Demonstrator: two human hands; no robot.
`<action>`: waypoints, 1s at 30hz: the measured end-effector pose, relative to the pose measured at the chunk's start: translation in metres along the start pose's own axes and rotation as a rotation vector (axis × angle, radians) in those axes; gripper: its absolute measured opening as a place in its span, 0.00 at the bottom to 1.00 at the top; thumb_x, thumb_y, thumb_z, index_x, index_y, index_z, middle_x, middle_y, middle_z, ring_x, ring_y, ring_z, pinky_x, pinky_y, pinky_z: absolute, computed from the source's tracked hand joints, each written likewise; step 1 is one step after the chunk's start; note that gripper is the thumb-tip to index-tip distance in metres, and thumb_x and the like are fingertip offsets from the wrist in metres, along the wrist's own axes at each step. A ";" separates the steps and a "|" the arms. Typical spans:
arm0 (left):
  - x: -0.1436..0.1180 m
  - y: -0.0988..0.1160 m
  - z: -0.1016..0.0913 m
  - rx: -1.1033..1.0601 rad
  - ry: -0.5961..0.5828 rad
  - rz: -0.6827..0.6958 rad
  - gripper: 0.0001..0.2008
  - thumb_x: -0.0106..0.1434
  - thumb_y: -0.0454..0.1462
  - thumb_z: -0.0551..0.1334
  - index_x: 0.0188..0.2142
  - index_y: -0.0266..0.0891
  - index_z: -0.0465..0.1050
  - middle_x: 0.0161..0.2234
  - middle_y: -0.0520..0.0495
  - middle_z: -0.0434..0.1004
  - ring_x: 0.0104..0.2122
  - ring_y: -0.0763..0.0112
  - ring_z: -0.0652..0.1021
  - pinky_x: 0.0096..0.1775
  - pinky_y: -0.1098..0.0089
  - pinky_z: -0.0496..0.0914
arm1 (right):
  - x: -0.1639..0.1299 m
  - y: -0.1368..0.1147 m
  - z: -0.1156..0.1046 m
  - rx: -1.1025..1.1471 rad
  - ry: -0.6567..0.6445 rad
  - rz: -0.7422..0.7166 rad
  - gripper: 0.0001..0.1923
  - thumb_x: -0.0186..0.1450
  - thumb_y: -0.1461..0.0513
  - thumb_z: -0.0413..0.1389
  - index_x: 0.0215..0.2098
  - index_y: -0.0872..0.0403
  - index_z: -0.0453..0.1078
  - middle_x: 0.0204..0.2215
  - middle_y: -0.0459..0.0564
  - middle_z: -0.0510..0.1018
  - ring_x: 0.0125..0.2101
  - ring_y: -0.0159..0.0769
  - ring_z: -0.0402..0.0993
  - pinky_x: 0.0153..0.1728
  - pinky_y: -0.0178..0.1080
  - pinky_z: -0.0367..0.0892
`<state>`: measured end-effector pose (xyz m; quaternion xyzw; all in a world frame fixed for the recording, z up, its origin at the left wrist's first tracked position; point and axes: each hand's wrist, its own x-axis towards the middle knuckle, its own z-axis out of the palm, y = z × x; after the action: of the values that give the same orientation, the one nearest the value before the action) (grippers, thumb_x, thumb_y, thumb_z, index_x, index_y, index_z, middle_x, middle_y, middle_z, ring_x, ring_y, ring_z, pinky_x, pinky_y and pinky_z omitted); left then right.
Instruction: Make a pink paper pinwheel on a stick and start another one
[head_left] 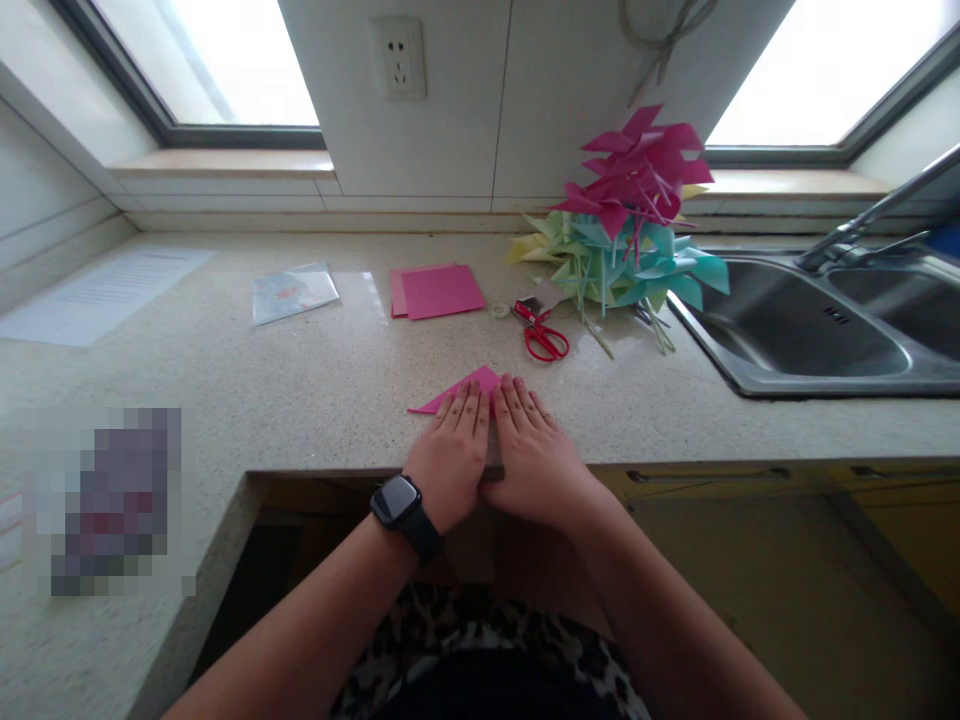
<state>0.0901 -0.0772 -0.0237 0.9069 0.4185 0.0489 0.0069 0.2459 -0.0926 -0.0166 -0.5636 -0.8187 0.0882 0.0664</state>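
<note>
A folded pink paper (466, 386) lies at the front edge of the speckled countertop (315, 380), showing as a triangle. My left hand (450, 455), with a black watch on its wrist, presses flat on the paper. My right hand (529, 450) lies flat beside it, fingers together, thumbs touching. Both hands cover most of the sheet.
Red scissors (541, 335) and a stack of pink paper sheets (436, 291) lie farther back. A heap of pink, teal and yellow paper pinwheels (626, 225) stands next to the steel sink (795, 335). A plastic packet (294, 292) and a printed sheet (105, 295) lie at the left.
</note>
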 end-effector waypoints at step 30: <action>0.022 -0.024 -0.002 -0.129 -0.089 0.057 0.72 0.44 0.64 0.65 0.69 0.15 0.34 0.71 0.17 0.33 0.71 0.38 0.42 0.67 0.49 0.42 | 0.029 0.022 -0.005 -0.032 -0.126 -0.036 0.66 0.50 0.45 0.61 0.72 0.74 0.36 0.72 0.73 0.33 0.72 0.57 0.27 0.70 0.56 0.33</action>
<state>0.0864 -0.0451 -0.0211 0.9174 0.3876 0.0356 0.0826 0.2572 -0.0576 -0.0167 -0.5433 -0.8324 0.1090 0.0074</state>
